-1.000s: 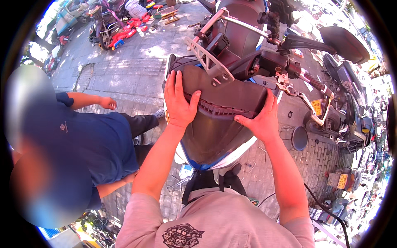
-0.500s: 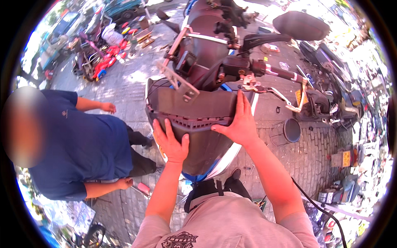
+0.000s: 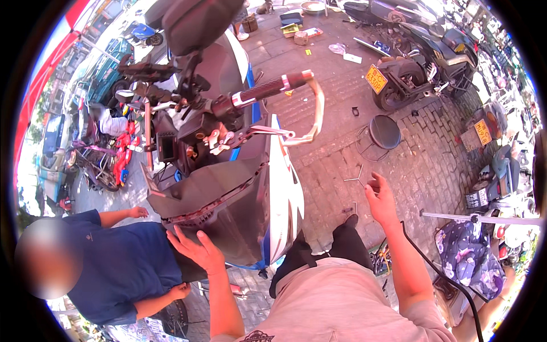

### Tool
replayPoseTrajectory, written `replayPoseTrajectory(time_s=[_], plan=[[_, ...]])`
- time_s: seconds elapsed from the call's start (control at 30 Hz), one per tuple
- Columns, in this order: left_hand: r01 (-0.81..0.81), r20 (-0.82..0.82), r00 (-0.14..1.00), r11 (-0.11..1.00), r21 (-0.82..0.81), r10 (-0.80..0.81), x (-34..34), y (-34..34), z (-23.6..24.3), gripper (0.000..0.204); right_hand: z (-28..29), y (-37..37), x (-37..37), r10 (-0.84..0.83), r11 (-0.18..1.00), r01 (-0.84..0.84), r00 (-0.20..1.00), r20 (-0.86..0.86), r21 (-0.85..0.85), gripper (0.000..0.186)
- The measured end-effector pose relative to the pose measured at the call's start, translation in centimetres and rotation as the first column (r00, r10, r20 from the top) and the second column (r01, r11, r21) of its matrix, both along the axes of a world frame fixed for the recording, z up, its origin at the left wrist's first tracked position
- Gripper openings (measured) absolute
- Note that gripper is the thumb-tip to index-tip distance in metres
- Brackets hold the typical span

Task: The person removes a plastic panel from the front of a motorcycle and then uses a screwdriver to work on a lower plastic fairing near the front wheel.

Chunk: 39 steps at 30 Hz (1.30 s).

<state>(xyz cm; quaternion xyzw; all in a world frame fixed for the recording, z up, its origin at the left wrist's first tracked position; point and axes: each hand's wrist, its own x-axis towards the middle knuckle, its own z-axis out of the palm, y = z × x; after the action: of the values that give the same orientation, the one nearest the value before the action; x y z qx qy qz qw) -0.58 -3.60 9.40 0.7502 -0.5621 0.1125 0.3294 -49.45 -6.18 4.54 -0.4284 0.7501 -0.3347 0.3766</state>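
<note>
A scooter stands in front of me to the left, with a dark front panel (image 3: 233,219), white and blue side trim (image 3: 283,199), a handlebar grip (image 3: 265,91), a brake lever guard (image 3: 317,111) and a mirror (image 3: 199,25). My left hand (image 3: 199,253) is open, fingers spread, at the panel's near lower edge; whether it touches the panel I cannot tell. Away from the scooter, my right hand (image 3: 382,202) hangs over the paving with its fingers loosely bent and nothing in them. A three-armed wrench (image 3: 355,175) lies on the ground just beyond it.
At my left stands a person in a dark blue shirt (image 3: 122,265). A round stool (image 3: 384,132) is ahead on the right. Farther off are a parked motorcycle (image 3: 399,85) and red scooter parts (image 3: 122,157). A black cable (image 3: 441,271) hangs by my right arm.
Both hands were flat on the dark panel. My right hand has come off it and moved right, and my left hand has shifted lower. The view has turned right.
</note>
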Motion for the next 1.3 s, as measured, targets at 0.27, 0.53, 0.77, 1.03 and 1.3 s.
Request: replayPoseTrajectory(time_s=[0.27,0.53,0.77,1.03,1.3], plan=[[0.740,-0.433,0.648,0.653,0.161,-0.626,-21.5,-2.8,1.5,0.013,-2.7,3.3,-14.7,-0.258,0.966,0.258,0.966,-0.001,0.018,0.064],[0.709,-0.596,0.703,0.316,0.631,-0.388,-35.6,-8.8,-5.7,0.032,-7.3,-1.3,-27.0,-0.215,0.967,0.214,0.977,-0.007,0.141,0.052],[0.665,-0.612,0.746,0.242,0.707,-0.262,-42.0,-23.1,-10.1,0.038,-11.1,-15.2,-27.9,0.570,0.718,-0.442,0.817,-0.090,0.537,0.051],[0.413,-0.474,0.866,0.306,0.857,0.158,-40.3,-33.7,-11.0,0.047,-11.6,-34.0,-26.5,0.873,0.470,-0.453,0.366,-0.323,0.757,0.055],[0.252,-0.256,0.734,0.098,0.963,0.629,-39.2,-39.1,-14.3,0.077,-14.2,-55.7,-25.0,0.967,0.209,-0.770,0.073,-0.243,0.603,0.033]])
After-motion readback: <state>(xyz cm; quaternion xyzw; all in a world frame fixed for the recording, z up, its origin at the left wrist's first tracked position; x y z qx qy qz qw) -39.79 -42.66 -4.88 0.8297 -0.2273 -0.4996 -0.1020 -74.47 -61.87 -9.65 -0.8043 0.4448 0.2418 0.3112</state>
